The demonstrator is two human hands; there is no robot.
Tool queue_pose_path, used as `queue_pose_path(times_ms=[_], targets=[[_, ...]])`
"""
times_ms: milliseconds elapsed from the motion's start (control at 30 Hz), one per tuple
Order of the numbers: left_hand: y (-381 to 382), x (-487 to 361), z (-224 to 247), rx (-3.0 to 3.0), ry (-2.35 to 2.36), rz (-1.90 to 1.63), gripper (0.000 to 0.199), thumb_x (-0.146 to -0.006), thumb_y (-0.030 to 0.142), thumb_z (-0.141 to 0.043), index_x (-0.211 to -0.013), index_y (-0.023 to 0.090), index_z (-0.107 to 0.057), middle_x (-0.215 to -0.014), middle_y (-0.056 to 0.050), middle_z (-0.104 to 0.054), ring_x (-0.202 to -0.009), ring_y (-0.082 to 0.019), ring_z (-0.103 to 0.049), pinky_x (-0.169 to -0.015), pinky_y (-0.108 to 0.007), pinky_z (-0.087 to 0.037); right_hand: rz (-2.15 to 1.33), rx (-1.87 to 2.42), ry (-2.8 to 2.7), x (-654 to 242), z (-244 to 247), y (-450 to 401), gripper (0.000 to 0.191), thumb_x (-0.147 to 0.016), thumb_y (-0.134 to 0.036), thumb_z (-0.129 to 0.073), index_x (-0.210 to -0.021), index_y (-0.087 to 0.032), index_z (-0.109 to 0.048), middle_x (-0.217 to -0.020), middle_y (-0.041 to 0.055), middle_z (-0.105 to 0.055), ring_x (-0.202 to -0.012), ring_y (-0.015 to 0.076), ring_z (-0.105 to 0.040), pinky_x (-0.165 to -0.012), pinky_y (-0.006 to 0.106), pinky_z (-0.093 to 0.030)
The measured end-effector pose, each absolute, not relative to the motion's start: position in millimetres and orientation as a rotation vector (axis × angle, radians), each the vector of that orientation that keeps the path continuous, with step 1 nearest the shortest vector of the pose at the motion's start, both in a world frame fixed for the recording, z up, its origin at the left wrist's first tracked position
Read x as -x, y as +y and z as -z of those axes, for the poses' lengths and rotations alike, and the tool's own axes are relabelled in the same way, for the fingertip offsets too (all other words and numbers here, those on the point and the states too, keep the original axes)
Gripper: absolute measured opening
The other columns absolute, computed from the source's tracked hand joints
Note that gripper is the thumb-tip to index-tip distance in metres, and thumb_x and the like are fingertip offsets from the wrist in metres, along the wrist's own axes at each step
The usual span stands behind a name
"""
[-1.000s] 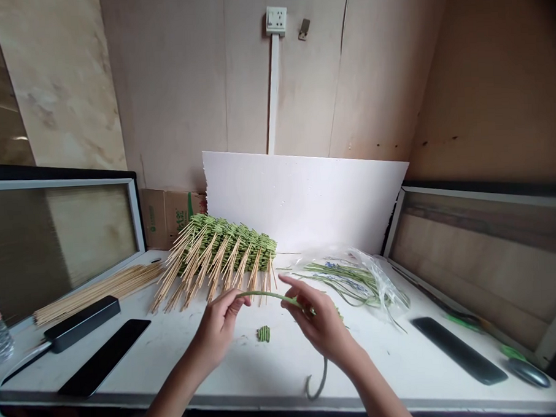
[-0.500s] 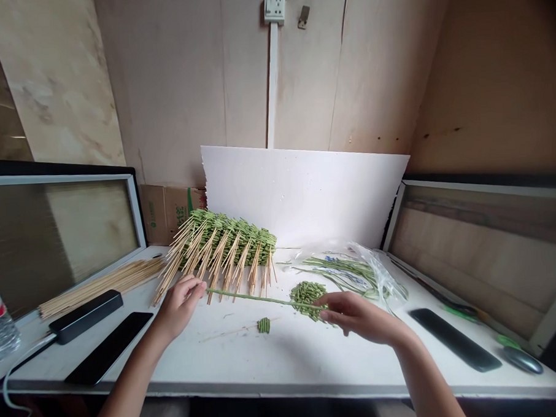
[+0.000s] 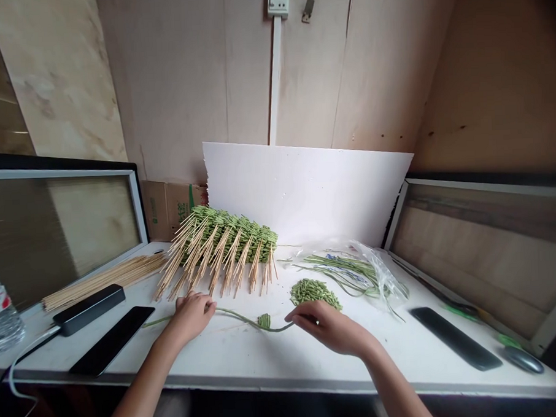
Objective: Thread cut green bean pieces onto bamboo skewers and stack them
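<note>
A long green garlic scape (image 3: 236,315) sags in a curve between my hands, low over the table. My left hand (image 3: 193,315) is closed around it, and one end sticks out to the left of that hand. My right hand (image 3: 332,329) pinches the other end between thumb and fingers. Just behind the sagging part sits a small row of short green pieces (image 3: 264,321), with a thin skewer faintly visible beside it. Near my right hand lies a heap of cut scape pieces (image 3: 313,292). Farther back is a large stack of filled skewers (image 3: 242,234), their bare sticks pointing toward me.
Bare bamboo skewers (image 3: 106,280) lie at left, by a black box (image 3: 89,309) with a cable, a black phone-like slab (image 3: 113,340) and a bottle (image 3: 4,319). At right are a plastic bag (image 3: 382,277) of scapes, a dark slab (image 3: 455,338) and a mouse (image 3: 523,359).
The scape was stretched nearly straight and now hangs slack. My right hand has moved left and slightly down; my left hand has shifted slightly right and down along the scape.
</note>
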State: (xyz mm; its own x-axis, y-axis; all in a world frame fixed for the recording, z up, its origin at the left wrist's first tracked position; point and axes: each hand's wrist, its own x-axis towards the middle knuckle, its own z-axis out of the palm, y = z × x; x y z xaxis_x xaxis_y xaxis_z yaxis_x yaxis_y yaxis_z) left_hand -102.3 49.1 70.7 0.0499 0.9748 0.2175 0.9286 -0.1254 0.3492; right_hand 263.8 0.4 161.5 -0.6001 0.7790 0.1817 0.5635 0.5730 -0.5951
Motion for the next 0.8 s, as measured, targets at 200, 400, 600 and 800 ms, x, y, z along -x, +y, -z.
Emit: queue_pose_path(times_ms=[200, 400, 600, 800], targets=[[23, 49, -97, -2.191, 1.505, -0.998, 0.04, -0.104, 0.043, -0.041, -0.119, 0.021, -0.071, -0.126, -0.013, -0.069, -0.122, -0.03, -0.061, -0.108, -0.043, -0.044, -0.745, 1.087, -2.292, -239, -151, -9, 0.036, -0.105, -0.043, -0.047, -0.13, -0.025, -0.067, -0.086, 0.0047, -0.073, -0.063, 0.0165, -0.058, -0.06, 0.028, -0.043], [-20, -9, -121, -1.984, 1.067, -0.993, 0.044, -0.099, 0.048, -0.06, -0.139, 0.029, -0.062, -0.137, -0.008, -0.066, -0.127, -0.028, -0.06, -0.107, -0.038, -0.047, -0.754, 0.882, -2.136, -218, -144, -19, 0.024, -0.106, -0.038, -0.048, -0.12, -0.023, -0.06, -0.086, 0.0019, -0.066, -0.07, 0.0151, -0.055, -0.066, 0.028, -0.043], [-15, -8, -121, -1.989, 1.11, -1.157, 0.024, -0.101, 0.036, -0.059, -0.1, 0.021, -0.077, -0.093, -0.006, -0.078, -0.097, -0.025, -0.069, -0.092, -0.035, -0.05, -0.925, 0.794, -2.037, -219, -148, -22, 0.024, -0.102, -0.042, -0.057, -0.119, -0.024, -0.058, -0.084, 0.0005, -0.064, -0.071, 0.0141, -0.055, -0.061, 0.025, -0.045], [-10, 8, -127, -1.898, 1.133, -1.247, 0.03, -0.102, 0.043, -0.056, -0.104, 0.019, -0.074, -0.09, -0.006, -0.078, -0.086, -0.022, -0.07, -0.081, -0.032, -0.052, -0.777, 0.804, -1.892, -229, -147, -12, 0.024, -0.092, -0.038, -0.074, -0.113, -0.025, -0.072, -0.096, 0.0059, -0.071, -0.083, 0.0191, -0.067, -0.064, 0.028, -0.055]])
